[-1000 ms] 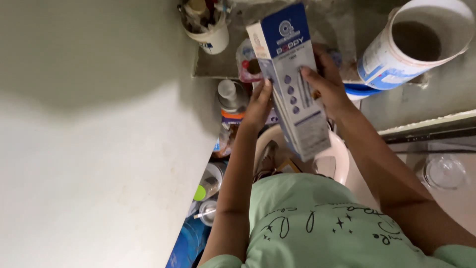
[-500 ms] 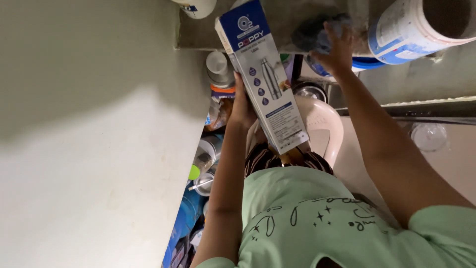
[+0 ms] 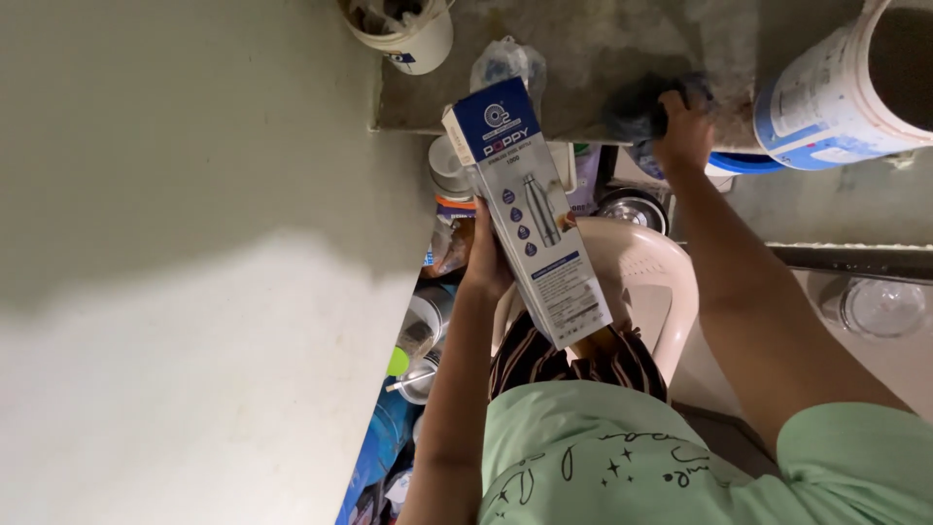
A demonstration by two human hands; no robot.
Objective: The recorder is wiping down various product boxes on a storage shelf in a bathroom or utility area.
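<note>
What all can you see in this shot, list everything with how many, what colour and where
box: 1, blue and white, tall, centre, in the left hand
cloth: 1, dark, on the ledge, under the right hand
ledge: 1, grey concrete, top
bucket: 1, white and blue, top right, on its side
pot: 1, white, top left of ledge
bag: 1, clear plastic, on ledge behind box
chair: 1, cream plastic, centre
steel bowl: 1, below ledge
glass lid: 1, clear, right
left hand: grips box
right hand: on cloth
</note>
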